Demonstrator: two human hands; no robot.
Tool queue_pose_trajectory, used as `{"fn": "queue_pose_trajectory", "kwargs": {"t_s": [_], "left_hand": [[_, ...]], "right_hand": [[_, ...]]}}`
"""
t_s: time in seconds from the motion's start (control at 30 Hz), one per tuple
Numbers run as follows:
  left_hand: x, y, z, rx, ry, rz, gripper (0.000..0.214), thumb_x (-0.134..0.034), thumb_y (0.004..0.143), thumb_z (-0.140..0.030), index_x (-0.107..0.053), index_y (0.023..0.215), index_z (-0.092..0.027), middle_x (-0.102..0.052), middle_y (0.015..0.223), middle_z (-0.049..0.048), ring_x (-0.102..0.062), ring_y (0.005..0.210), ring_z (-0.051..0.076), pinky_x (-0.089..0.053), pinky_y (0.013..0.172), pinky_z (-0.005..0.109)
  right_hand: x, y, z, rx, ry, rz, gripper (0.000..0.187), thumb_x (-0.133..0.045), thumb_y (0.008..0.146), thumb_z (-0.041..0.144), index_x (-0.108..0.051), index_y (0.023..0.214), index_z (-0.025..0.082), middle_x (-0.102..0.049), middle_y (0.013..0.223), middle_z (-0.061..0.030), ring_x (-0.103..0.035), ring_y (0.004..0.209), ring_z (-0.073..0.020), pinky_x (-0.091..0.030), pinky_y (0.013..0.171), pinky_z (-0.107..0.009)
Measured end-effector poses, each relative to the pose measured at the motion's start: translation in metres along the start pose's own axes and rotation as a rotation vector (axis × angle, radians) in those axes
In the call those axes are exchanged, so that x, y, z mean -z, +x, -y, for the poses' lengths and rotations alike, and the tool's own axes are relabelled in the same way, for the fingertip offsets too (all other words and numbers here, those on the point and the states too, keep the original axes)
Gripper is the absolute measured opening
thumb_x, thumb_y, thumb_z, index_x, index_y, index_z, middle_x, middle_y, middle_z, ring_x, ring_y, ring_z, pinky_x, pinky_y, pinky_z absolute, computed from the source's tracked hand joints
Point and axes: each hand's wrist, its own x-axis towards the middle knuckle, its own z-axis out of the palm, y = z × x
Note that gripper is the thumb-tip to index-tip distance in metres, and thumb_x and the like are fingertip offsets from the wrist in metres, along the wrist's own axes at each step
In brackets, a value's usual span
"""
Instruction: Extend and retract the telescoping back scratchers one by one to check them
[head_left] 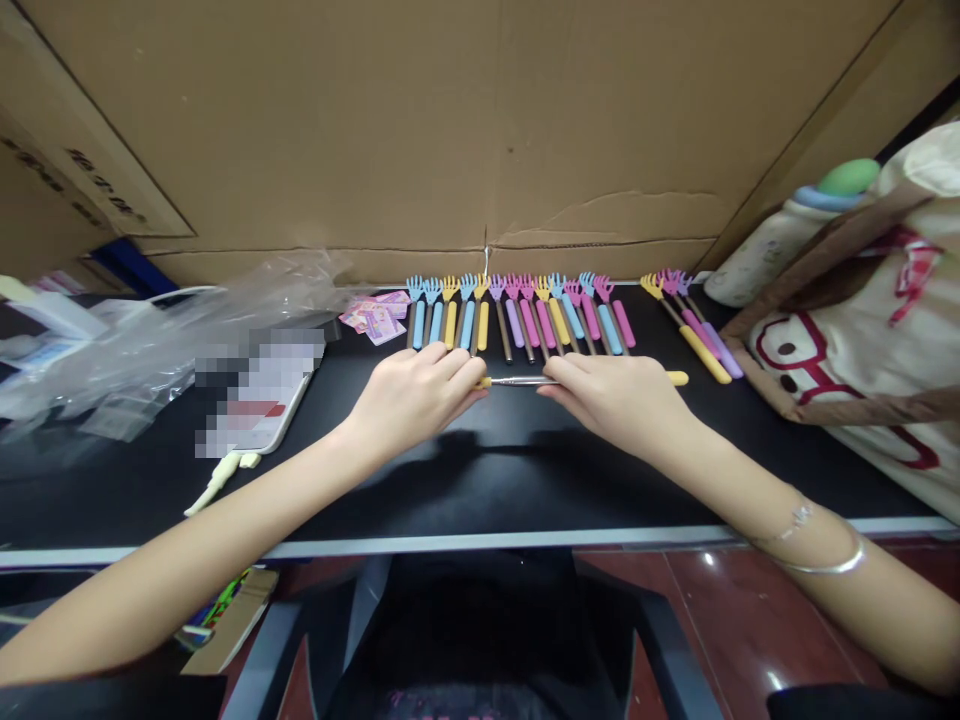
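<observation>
Both hands grip one back scratcher [517, 380], held level above the black table. My left hand [420, 390] is closed around its yellow head end, so the claw is hidden. My right hand [611, 395] wraps the other side, and a yellow handle tip pokes out past it. Bare metal rod shows between the two hands. Just beyond them lies a row of back scratchers [529, 325] with small hand-shaped claws in blue, yellow, purple and pink; several coloured handle sleeves sit beside the dark rods. Three assembled-looking back scratchers [705, 340] lie apart at the right.
Printed cards [375, 317] lie left of the row. Clear plastic bags [225, 300] and a phone [262, 400] with a cable occupy the left side. A bottle [772, 250] and a cloth bag [847, 340] stand at the right. Cardboard [420, 130] walls the back.
</observation>
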Motion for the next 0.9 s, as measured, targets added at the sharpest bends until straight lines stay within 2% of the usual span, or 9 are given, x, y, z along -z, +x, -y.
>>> {"fn": "queue_pose_trajectory", "kwargs": {"t_s": [0.13, 0.27, 0.47, 0.67, 0.8, 0.9], "left_hand": [[-0.008, -0.001, -0.003, -0.001, 0.011, -0.032, 0.032, -0.039, 0.099, -0.034, -0.061, 0.081, -0.02, -0.062, 0.07, 0.0026, -0.056, 0.068, 0.017, -0.027, 0.051, 0.03], [-0.005, -0.003, -0.004, 0.039, 0.032, -0.045, 0.034, -0.039, 0.099, -0.036, -0.061, 0.078, -0.02, -0.063, 0.068, 0.0022, -0.057, 0.065, 0.016, -0.024, 0.05, 0.03], [-0.005, -0.006, -0.003, 0.013, 0.008, -0.087, 0.033, -0.041, 0.098, -0.035, -0.06, 0.076, -0.02, -0.062, 0.064, 0.0014, -0.056, 0.06, 0.015, -0.028, 0.051, 0.029], [-0.007, -0.007, 0.004, -0.04, -0.031, -0.026, 0.03, -0.042, 0.098, -0.037, -0.062, 0.081, -0.021, -0.063, 0.068, 0.0014, -0.058, 0.067, 0.014, -0.029, 0.054, 0.029], [0.001, -0.007, 0.011, -0.061, 0.002, -0.01, 0.031, -0.042, 0.098, -0.038, -0.061, 0.08, -0.022, -0.062, 0.068, 0.0014, -0.057, 0.069, 0.015, -0.028, 0.054, 0.031], [0.008, -0.01, 0.022, -0.035, 0.054, 0.005, 0.033, -0.039, 0.099, -0.04, -0.06, 0.079, -0.023, -0.062, 0.069, 0.0016, -0.056, 0.069, 0.016, -0.026, 0.054, 0.032]], "right_hand": [[-0.003, 0.003, 0.0, 0.022, -0.016, 0.022, 0.035, -0.038, 0.101, 0.038, -0.056, 0.079, 0.017, -0.059, 0.063, 0.0003, -0.054, 0.053, -0.0118, -0.012, 0.047, -0.025], [-0.004, 0.01, 0.003, 0.009, 0.017, 0.045, 0.037, -0.037, 0.101, 0.04, -0.057, 0.08, 0.017, -0.061, 0.064, -0.001, -0.055, 0.056, -0.012, -0.012, 0.048, -0.025], [0.002, 0.016, 0.008, 0.028, 0.047, 0.088, 0.037, -0.04, 0.101, 0.041, -0.058, 0.08, 0.017, -0.061, 0.064, -0.0014, -0.055, 0.055, -0.0118, -0.013, 0.049, -0.026], [-0.004, 0.009, 0.007, 0.05, 0.079, 0.057, 0.036, -0.04, 0.101, 0.039, -0.058, 0.079, 0.017, -0.061, 0.064, -0.0008, -0.054, 0.055, -0.0108, -0.013, 0.049, -0.025], [-0.01, 0.003, 0.007, 0.06, 0.057, 0.025, 0.035, -0.039, 0.101, 0.034, -0.056, 0.077, 0.017, -0.059, 0.062, 0.0002, -0.053, 0.053, -0.0102, -0.013, 0.048, -0.025], [-0.008, -0.001, -0.003, 0.053, 0.0, -0.005, 0.036, -0.037, 0.101, 0.033, -0.056, 0.076, 0.017, -0.059, 0.061, -0.0002, -0.054, 0.054, -0.0108, -0.014, 0.048, -0.025]]}}
